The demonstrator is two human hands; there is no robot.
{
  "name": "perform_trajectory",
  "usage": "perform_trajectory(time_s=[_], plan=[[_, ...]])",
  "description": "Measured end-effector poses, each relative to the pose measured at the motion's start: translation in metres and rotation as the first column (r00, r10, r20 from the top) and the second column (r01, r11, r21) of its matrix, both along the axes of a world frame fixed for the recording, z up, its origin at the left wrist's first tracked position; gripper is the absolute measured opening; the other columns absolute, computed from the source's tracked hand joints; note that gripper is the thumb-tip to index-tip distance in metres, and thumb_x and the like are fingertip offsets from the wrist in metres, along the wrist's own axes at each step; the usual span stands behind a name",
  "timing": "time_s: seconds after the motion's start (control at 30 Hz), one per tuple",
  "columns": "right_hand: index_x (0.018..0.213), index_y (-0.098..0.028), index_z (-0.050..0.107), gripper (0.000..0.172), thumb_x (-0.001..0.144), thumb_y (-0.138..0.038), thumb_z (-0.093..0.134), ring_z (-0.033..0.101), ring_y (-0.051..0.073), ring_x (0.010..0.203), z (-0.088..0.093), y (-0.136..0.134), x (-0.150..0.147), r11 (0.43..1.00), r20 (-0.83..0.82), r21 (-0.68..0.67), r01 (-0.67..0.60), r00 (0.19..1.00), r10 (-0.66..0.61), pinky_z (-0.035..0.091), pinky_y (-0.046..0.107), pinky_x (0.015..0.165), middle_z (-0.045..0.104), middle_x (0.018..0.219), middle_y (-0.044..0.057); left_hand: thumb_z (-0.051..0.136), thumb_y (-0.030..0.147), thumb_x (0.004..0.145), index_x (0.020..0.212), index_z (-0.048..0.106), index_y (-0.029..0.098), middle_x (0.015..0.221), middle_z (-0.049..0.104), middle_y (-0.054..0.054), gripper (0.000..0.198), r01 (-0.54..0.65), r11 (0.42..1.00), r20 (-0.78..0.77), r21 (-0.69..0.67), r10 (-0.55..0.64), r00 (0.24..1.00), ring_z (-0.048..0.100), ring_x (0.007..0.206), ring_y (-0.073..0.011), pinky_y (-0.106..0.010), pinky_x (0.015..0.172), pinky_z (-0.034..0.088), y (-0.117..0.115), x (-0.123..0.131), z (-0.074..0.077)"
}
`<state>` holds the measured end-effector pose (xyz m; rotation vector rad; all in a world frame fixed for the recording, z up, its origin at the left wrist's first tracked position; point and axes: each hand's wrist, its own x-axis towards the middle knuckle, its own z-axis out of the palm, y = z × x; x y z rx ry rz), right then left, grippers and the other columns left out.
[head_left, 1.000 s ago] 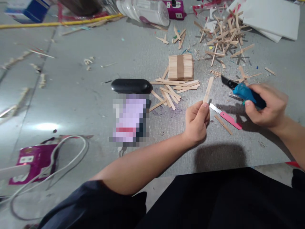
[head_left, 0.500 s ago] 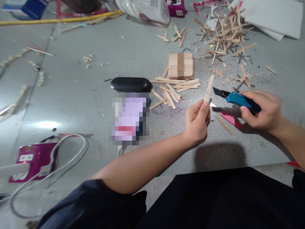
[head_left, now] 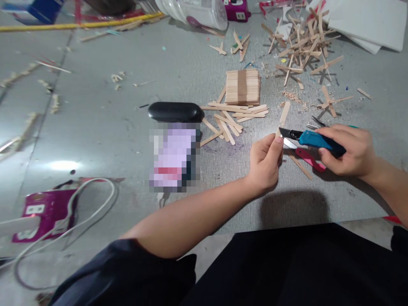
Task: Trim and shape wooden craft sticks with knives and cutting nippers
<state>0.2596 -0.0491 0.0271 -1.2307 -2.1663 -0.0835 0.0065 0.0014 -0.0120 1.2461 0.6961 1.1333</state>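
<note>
Pinched between thumb and fingers of my left hand (head_left: 265,161) is a wooden popsicle stick (head_left: 283,114), its free end pointing up and away from me. My right hand (head_left: 349,148) is wrapped round a blue utility knife (head_left: 314,138). The knife's dark blade lies at the stick just above my left thumb; whether it cuts in cannot be told. Beneath the knife, a pink craft knife (head_left: 307,158) rests on the table with its blade towards my left hand. A loose stick (head_left: 300,165) lies beside it. Dark metal tips (head_left: 315,122) of some tool show beyond my right hand.
A bundle of popsicle sticks (head_left: 242,87) stands beyond loose sticks (head_left: 228,125). Crossed-stick pieces (head_left: 307,44) pile up at the back right, near white sheets (head_left: 369,23). Left of my hands are a black case (head_left: 175,112), a blurred-out phone (head_left: 174,157) and a purple power strip (head_left: 47,212) with a white cable.
My right hand has brought the utility knife left and slightly down, from beside the popsicle stick onto it. My left hand has barely shifted and still holds the stick.
</note>
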Motion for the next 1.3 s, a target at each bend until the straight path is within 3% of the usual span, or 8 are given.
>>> perform_trajectory(time_s=[0.33, 0.53, 0.73, 0.77, 0.83, 0.9, 1.0, 1.3], plan=[[0.139, -0.026, 0.078, 0.034, 0.106, -0.031, 0.072, 0.087, 0.028, 0.087, 0.001, -0.001, -0.001, 0.999, 0.019, -0.007, 0.051, 0.999, -0.051, 0.071, 0.041, 0.071, 0.091, 0.110, 0.009, 0.075, 0.078, 0.111, 0.066, 0.044, 0.024, 0.051, 0.041, 0.008, 0.076, 0.013, 0.999, 0.011, -0.033, -0.013, 1.000, 0.035, 0.044, -0.0057, -0.024, 0.040, 0.025, 0.001, 0.001, 0.003], [0.138, -0.027, 0.081, 0.035, 0.104, -0.032, 0.073, 0.082, 0.026, 0.081, -0.005, 0.001, -0.001, 0.996, 0.032, 0.025, 0.082, 0.996, -0.083, 0.063, 0.040, 0.064, 0.090, 0.106, 0.006, 0.081, 0.082, 0.105, 0.065, 0.042, 0.025, 0.051, 0.038, 0.008, 0.080, 0.040, 0.994, 0.054, -0.105, -0.034, 0.998, 0.033, 0.042, -0.0056, -0.024, 0.039, 0.024, 0.003, 0.002, 0.006], [0.117, -0.025, 0.084, 0.021, 0.109, -0.037, 0.069, 0.070, 0.027, 0.070, 0.005, 0.013, 0.012, 0.965, -0.109, 0.025, 0.261, 0.960, -0.257, 0.058, 0.046, 0.066, 0.080, 0.085, 0.007, 0.080, 0.083, 0.105, 0.063, 0.042, 0.024, 0.050, 0.037, 0.008, 0.082, 0.018, 0.996, 0.041, -0.089, -0.014, 0.999, 0.032, 0.043, -0.0054, -0.024, 0.039, 0.025, 0.001, 0.001, 0.004], [0.121, -0.027, 0.084, 0.024, 0.113, -0.035, 0.063, 0.072, 0.028, 0.075, 0.006, 0.013, 0.014, 0.958, -0.085, -0.020, 0.286, 0.954, -0.287, 0.060, 0.046, 0.070, 0.080, 0.088, 0.008, 0.080, 0.083, 0.105, 0.063, 0.042, 0.024, 0.050, 0.038, 0.007, 0.082, 0.016, 0.996, 0.037, -0.086, -0.013, 0.999, 0.032, 0.043, -0.0055, -0.024, 0.039, 0.025, 0.001, 0.001, 0.004], [0.128, -0.027, 0.083, 0.026, 0.113, -0.034, 0.062, 0.075, 0.028, 0.079, 0.006, 0.012, 0.014, 0.967, -0.075, -0.019, 0.254, 0.964, -0.255, 0.062, 0.045, 0.072, 0.082, 0.095, 0.008, 0.080, 0.083, 0.105, 0.063, 0.042, 0.024, 0.049, 0.038, 0.007, 0.082, 0.014, 0.997, 0.037, -0.082, -0.011, 0.999, 0.033, 0.043, -0.0056, -0.024, 0.039, 0.025, 0.001, 0.001, 0.004], [0.129, -0.028, 0.082, 0.027, 0.108, -0.037, 0.068, 0.075, 0.027, 0.075, 0.002, 0.010, 0.012, 0.989, -0.081, 0.041, 0.139, 0.987, -0.135, 0.061, 0.043, 0.067, 0.081, 0.093, 0.006, 0.079, 0.083, 0.106, 0.063, 0.043, 0.024, 0.049, 0.038, 0.008, 0.081, 0.006, 0.998, 0.036, -0.068, -0.004, 0.999, 0.034, 0.043, -0.0057, -0.023, 0.040, 0.026, 0.002, 0.002, 0.004], [0.134, -0.030, 0.081, 0.032, 0.104, -0.035, 0.073, 0.078, 0.026, 0.076, -0.005, 0.006, 0.009, 0.998, -0.034, 0.007, 0.055, 0.998, -0.055, 0.063, 0.041, 0.066, 0.085, 0.097, 0.003, 0.077, 0.080, 0.109, 0.064, 0.043, 0.024, 0.050, 0.039, 0.008, 0.080, -0.011, 0.999, 0.032, -0.039, 0.012, 0.999, 0.034, 0.043, -0.0054, -0.023, 0.040, 0.026, 0.002, 0.002, 0.002], [0.138, -0.031, 0.080, 0.036, 0.103, -0.032, 0.074, 0.087, 0.027, 0.085, 0.000, 0.003, 0.006, 0.998, -0.004, -0.055, 0.025, 1.000, -0.025, 0.071, 0.040, 0.070, 0.092, 0.110, 0.005, 0.074, 0.077, 0.112, 0.066, 0.047, 0.024, 0.051, 0.041, 0.008, 0.075, -0.054, 0.998, -0.025, -0.024, 0.053, 0.998, 0.035, 0.044, -0.0064, -0.025, 0.040, 0.025, 0.000, 0.001, -0.002]])
